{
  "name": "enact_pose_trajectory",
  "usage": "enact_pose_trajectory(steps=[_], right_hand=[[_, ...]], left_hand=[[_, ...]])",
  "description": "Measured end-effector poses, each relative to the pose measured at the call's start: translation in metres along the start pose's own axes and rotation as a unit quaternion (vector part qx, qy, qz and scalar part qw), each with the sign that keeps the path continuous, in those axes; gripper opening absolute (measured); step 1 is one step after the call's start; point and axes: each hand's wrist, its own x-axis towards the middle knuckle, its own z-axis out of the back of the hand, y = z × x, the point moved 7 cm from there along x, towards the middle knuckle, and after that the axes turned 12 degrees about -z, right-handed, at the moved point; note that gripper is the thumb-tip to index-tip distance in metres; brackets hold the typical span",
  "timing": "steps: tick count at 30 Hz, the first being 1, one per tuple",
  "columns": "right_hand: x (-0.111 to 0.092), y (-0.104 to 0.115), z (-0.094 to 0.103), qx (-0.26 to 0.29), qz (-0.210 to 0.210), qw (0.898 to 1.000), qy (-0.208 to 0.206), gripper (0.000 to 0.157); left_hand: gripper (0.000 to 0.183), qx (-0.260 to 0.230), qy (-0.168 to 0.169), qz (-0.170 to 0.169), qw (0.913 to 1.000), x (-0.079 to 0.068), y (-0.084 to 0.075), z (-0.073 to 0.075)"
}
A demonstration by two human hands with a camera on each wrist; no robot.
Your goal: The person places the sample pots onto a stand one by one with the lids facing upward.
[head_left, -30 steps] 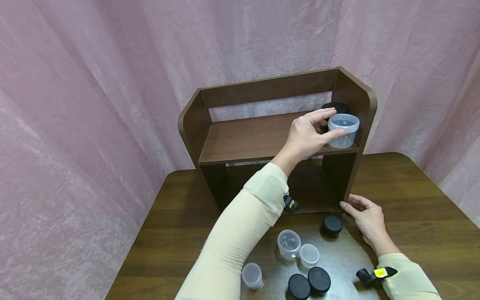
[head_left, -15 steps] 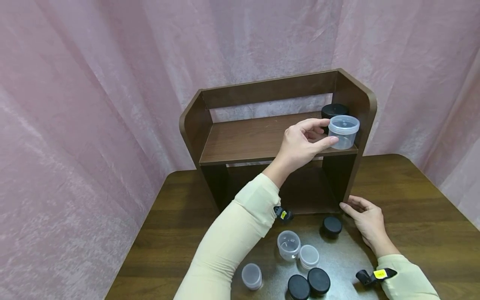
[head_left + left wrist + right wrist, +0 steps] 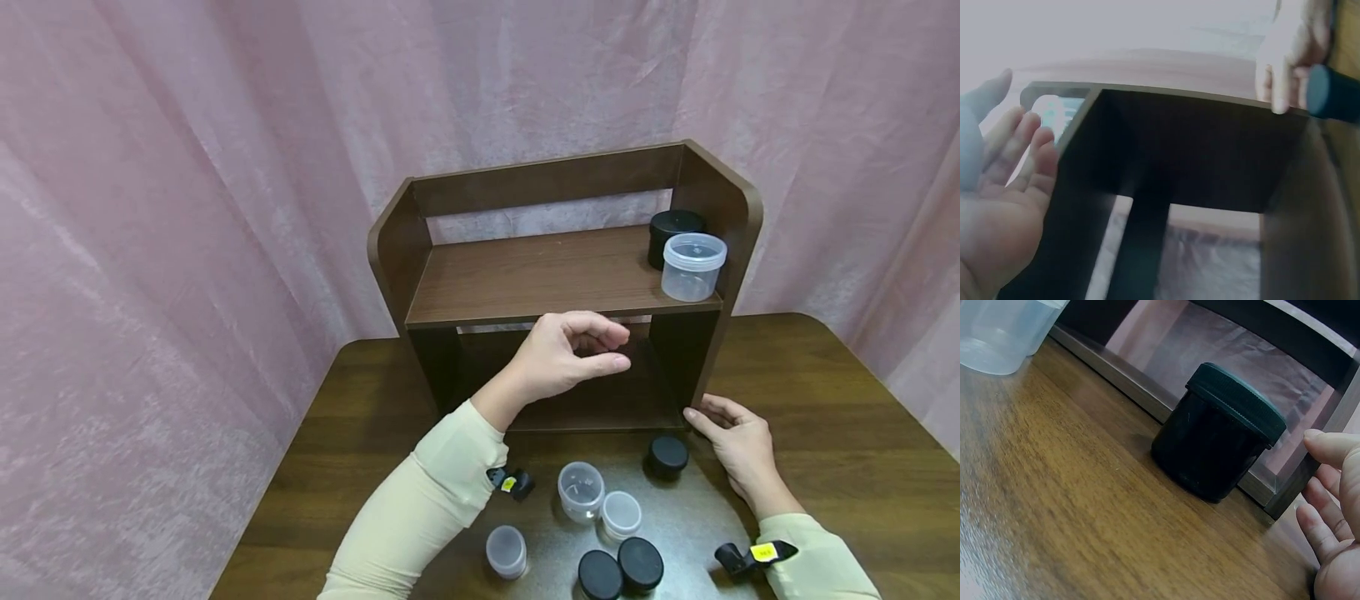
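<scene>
My left hand (image 3: 573, 354) hovers in front of the wooden shelf's (image 3: 525, 279) lower opening, fingers loosely curved and holding nothing. In the left wrist view the palm and curved fingertips show beside the dark frame. On the upper board's right end stands a clear plastic jar (image 3: 690, 275), lid on, before a black lidded jar (image 3: 675, 229) that it partly hides. My right hand (image 3: 738, 446) holds the lower front corner of the right side panel, thumb at the front edge, fingers on its outer side. Close by on the table sits a small black jar (image 3: 1210, 437).
On the table (image 3: 330, 492) in front of the shelf stand a larger clear jar (image 3: 581, 492), two small clear jars (image 3: 621, 515) and two black-lidded jars (image 3: 641, 565). A pink curtain (image 3: 225, 208) hangs behind.
My left hand has let go of the clear jar on the upper board and moved down and left. The jar stays there. My right hand has kept its place at the panel.
</scene>
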Motion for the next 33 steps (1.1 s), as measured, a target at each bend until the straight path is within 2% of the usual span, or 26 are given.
enact_pose_trajectory(steps=[4,12,13,17,20,26,31,33], right_hand=[[0.0,0.0,0.0,0.004,0.0,1.0,0.001,0.042],[0.001,0.0,0.0,0.023,0.006,1.0,0.0,0.032],[0.001,0.0,0.0,0.024,0.006,1.0,0.0,0.032],[0.0,-0.002,0.0,0.019,0.004,1.0,-0.002,0.034],[0.0,-0.003,-0.001,0.017,0.005,1.0,-0.001,0.036],[0.0,-0.002,-0.002,0.013,0.005,1.0,0.006,0.039],[-0.001,-0.002,-0.001,0.014,0.007,1.0,0.005,0.038],[0.0,-0.002,-0.002,0.016,0.009,1.0,0.005,0.037]], left_hand=[[0.026,0.01,0.036,0.019,0.9991,-0.03,0.011,-0.002],[0.029,0.021,0.06,0.076,0.9951,-0.081,0.041,-0.008],[0.03,0.02,0.067,0.084,0.994,-0.086,0.041,-0.01],[0.031,0.048,0.102,0.091,0.9895,-0.106,0.057,-0.019],[0.033,0.076,0.129,0.084,0.9851,-0.12,0.071,-0.026],[0.04,0.079,0.175,0.102,0.976,-0.136,0.08,-0.04],[0.046,0.106,0.199,0.093,0.9697,-0.141,0.084,-0.044],[0.048,0.1,0.202,0.093,0.9698,-0.142,0.086,-0.046]])
